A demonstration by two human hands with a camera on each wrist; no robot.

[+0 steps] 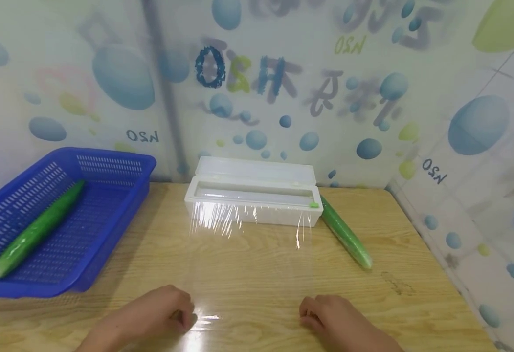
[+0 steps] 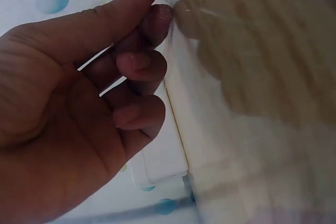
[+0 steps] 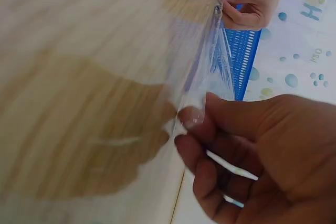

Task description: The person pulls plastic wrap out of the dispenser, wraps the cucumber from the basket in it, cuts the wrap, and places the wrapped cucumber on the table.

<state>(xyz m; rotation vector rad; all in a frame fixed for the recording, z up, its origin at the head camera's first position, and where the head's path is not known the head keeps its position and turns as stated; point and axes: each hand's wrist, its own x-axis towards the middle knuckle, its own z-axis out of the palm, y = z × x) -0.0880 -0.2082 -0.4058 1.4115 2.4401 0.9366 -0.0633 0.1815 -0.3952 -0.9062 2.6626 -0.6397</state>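
Note:
A sheet of clear plastic wrap (image 1: 248, 264) runs from a white wrap dispenser box (image 1: 257, 213) toward the front of the table. At its near left corner my left hand (image 1: 157, 313) pinches the film between thumb and forefinger. My right hand (image 1: 338, 320) pinches the near right corner the same way; in the right wrist view the film's edge (image 3: 197, 100) passes between thumb and fingertips. The dispenser's lid (image 1: 257, 168) stands open, and a roll (image 1: 252, 195) lies inside. A green slider (image 1: 313, 205) sits at the right of its front edge.
A blue plastic basket (image 1: 107, 234) stands at the left with one cucumber (image 1: 41, 227) in it. Another cucumber (image 1: 346, 234), looking shiny as if wrapped, lies right of the dispenser. Patterned walls (image 1: 257, 112) border the wooden table (image 1: 151, 254) at the back and right.

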